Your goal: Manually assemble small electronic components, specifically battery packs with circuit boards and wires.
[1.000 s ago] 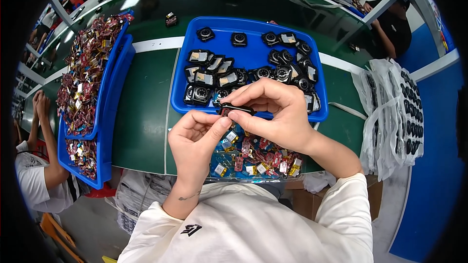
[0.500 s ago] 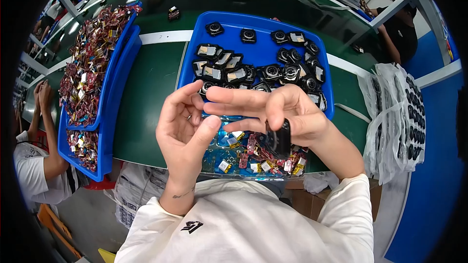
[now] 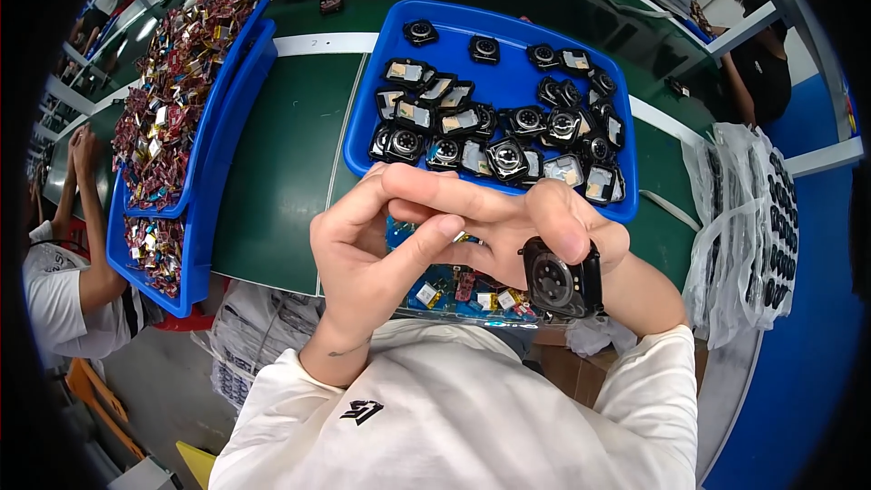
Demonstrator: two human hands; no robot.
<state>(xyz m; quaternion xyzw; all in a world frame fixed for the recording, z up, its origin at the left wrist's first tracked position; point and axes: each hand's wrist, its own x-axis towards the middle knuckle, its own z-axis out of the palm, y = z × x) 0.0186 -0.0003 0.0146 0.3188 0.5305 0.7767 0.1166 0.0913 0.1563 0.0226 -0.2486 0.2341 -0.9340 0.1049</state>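
My right hand (image 3: 581, 229) holds a black smartwatch case (image 3: 555, 283) between its thumb and palm side, the round sensor back facing up. Its long fingers stretch left and meet my left hand (image 3: 367, 249). The left hand's fingers are curled, with the thumb against the right hand's fingertips. Whatever is pinched there is mostly hidden. Below both hands lies a clear, bluish tray (image 3: 408, 308) with red circuit boards (image 3: 464, 286) and small silver batteries (image 3: 429, 294). Just beyond the hands, a blue tray (image 3: 490, 14) holds many black watch cases (image 3: 506, 160), some showing their insides.
To the left, stacked blue bins (image 3: 204, 245) are heaped with red circuit boards (image 3: 172, 100). At the right stand plastic-wrapped trays (image 3: 726, 236) of black parts. Another person (image 3: 73, 272) sits at the left; one more (image 3: 760, 68) is at the far right. The green bench (image 3: 286, 154) runs beneath.
The watch case has moved right and turned from edge-on to show its round back. My left hand has shifted slightly right, its thumb closing against the right fingers. The view has tilted slightly.
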